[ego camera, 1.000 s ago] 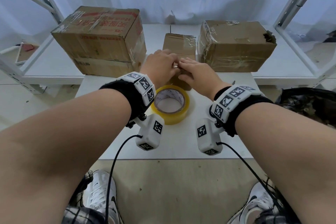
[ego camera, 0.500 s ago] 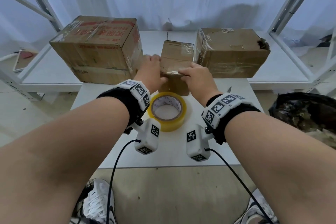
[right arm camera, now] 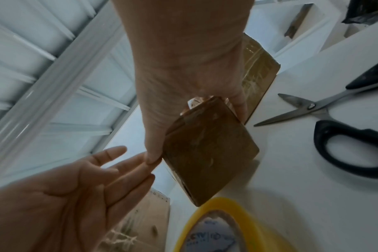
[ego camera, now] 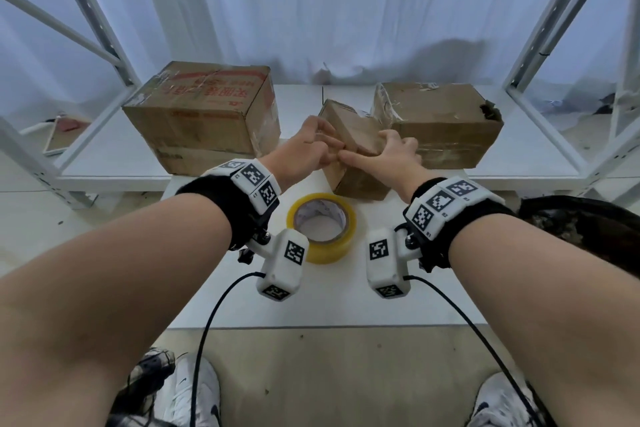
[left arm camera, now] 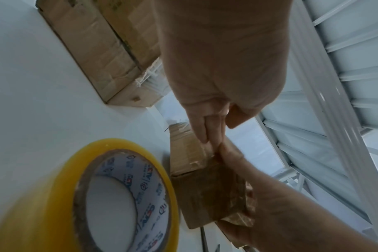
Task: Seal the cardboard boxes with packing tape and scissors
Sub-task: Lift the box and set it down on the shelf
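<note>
A small taped cardboard box (ego camera: pixel 360 180) stands turned at an angle on the white table (ego camera: pixel 242 305), just behind the yellow tape roll (ego camera: pixel 332 250). My right hand (ego camera: pixel 388 156) grips the box from above, thumb on its left edge and fingers down its right side (right arm camera: pixel 209 156). My left hand (ego camera: pixel 311 146) is at the box's upper left with straight fingers (right arm camera: pixel 110 170), whose tips touch the top edge beside the right thumb (left arm camera: pixel 207 131). Black-handled scissors (right arm camera: pixel 313 109) lie with blades apart on the table right of the box, seen only in the right wrist view.
A large box with red print (ego camera: pixel 204 114) sits on the shelf at back left, a taped box (ego camera: pixel 440 121) at back right, close to the small one. White shelf posts (ego camera: pixel 540 45) flank both sides. A dark bag (ego camera: pixel 581 229) sits right of the table.
The small box has been turned to an angle. My right hand shifted from its front edge to grip over its top and right side. My left hand moved to its upper left and straightened its fingers.
</note>
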Available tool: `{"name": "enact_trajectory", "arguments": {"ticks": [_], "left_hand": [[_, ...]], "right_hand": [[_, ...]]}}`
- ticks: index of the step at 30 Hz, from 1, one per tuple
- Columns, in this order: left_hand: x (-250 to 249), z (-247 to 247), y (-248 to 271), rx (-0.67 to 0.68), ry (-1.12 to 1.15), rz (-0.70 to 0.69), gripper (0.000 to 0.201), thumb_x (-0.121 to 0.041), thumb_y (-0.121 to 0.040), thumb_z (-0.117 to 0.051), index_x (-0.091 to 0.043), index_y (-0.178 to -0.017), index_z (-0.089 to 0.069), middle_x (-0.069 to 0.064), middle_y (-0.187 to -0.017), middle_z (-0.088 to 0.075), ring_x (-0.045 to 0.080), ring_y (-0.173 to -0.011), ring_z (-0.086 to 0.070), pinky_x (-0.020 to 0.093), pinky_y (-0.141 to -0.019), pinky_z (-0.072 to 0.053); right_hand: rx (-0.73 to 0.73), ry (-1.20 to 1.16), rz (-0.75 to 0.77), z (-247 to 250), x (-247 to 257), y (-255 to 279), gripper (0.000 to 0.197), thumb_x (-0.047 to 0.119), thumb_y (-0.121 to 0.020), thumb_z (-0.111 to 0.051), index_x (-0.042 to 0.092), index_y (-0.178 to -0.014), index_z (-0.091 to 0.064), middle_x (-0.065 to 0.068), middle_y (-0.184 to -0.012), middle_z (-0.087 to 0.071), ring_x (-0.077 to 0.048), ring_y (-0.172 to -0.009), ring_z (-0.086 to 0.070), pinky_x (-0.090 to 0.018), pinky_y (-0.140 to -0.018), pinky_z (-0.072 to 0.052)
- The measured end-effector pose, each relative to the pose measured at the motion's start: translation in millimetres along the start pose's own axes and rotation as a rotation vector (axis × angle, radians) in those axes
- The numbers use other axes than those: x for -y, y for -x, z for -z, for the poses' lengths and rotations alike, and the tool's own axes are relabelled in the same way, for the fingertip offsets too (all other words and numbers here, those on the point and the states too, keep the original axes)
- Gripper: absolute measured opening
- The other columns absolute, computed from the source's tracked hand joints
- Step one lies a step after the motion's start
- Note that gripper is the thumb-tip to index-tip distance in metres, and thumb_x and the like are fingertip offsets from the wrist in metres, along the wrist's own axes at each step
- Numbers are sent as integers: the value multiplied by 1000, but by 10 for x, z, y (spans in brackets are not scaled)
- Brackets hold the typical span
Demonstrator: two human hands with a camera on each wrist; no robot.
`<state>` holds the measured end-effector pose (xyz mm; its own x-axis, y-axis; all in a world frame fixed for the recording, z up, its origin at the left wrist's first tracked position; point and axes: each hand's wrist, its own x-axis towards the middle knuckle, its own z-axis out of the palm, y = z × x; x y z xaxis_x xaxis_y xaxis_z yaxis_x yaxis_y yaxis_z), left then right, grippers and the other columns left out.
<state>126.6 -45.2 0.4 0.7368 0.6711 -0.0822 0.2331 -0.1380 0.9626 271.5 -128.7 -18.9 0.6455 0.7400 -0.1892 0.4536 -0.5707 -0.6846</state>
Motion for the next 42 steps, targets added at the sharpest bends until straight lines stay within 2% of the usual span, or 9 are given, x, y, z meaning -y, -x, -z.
{"name": "enact_trajectory", "arguments": {"ticks": [6, 10, 15, 19, 22, 28, 33, 37, 42], "left_hand": [[74, 109, -74, -194, -264, -43, 25, -3, -96, -43, -9, -120, -48, 4, -104, -54, 15, -81, -53, 13, -68, -43], [187, 307, -184, -361, -343, 18, 43, -26, -99, -48, -9, -138, -39, 14, -137, -44, 25, -123, -46, 38, -106, -38], [214, 385, -141, -287, -187, 74, 70, -45, -98, -45, -6, -150, -18, 11, -152, -33, 24, -138, -34, 43, -114, -30], [198, 361, -97, -258, -130, 38, 48, -28, -100, -49, -7, -141, -38, 9, -135, -50, 19, -112, -51, 33, -86, -50], [179, 362, -100, -284, -54, -5, 39, -22, -98, -53, -5, -133, -45, 12, -126, -55, 18, -104, -54, 38, -89, -53], [136, 374, -100, -340, 11, -65, 36, -33, -96, -55, -8, -122, -58, 0, -107, -60, 11, -94, -55, 24, -82, -47], [100, 399, -73, -247, 88, -50, 31, -34, -93, -60, -10, -113, -61, -6, -93, -60, 4, -82, -55, 9, -69, -46], [173, 382, -114, -316, 46, -11, 38, -37, -92, -61, -7, -116, -58, -1, -97, -61, 8, -82, -57, 16, -65, -45], [175, 410, -150, -496, 57, 25, 56, -42, -89, -64, -6, -128, -47, 9, -116, -59, 21, -103, -60, 35, -87, -53]], "right_hand": [[-14, -339, -30, -10, 31, -21, 88, 71, -56, -66, 27, -129, -47, -6, -128, -47, -26, -113, -53, -46, -97, -48], [37, -664, -45, 115, 42, -19, 40, 51, -77, -64, 20, -102, -61, -5, -98, -67, -20, -88, -64, -34, -86, -51], [93, -732, -73, 191, -93, -2, 27, 46, -85, -57, 20, -94, -58, -5, -95, -61, -17, -84, -56, -34, -85, -50], [52, -795, -70, 179, -88, -4, 39, 49, -85, -56, 19, -111, -55, -5, -96, -61, -19, -84, -57, -37, -82, -50], [31, -859, -91, 165, -64, -24, 61, 56, -80, -57, 17, -126, -49, -8, -106, -64, -20, -86, -62, -33, -73, -52], [26, -961, -150, 189, -26, -27, 53, 67, -81, -55, 21, -107, -65, -4, -98, -72, -24, -89, -68, -41, -87, -54], [-47, -999, -171, 242, -76, -19, 65, 75, -83, -42, 13, -99, -57, 3, -65, -67, -9, -46, -63, -23, -45, -51], [54, -1096, -130, 225, 9, -30, 59, 69, -85, -49, 18, -111, -64, -9, -107, -72, -25, -94, -70, -42, -78, -58], [86, -1069, -154, 182, 112, 7, 61, 62, -87, -53, 17, -128, -48, -8, -117, -59, -25, -104, -60, -41, -70, -58]]}}
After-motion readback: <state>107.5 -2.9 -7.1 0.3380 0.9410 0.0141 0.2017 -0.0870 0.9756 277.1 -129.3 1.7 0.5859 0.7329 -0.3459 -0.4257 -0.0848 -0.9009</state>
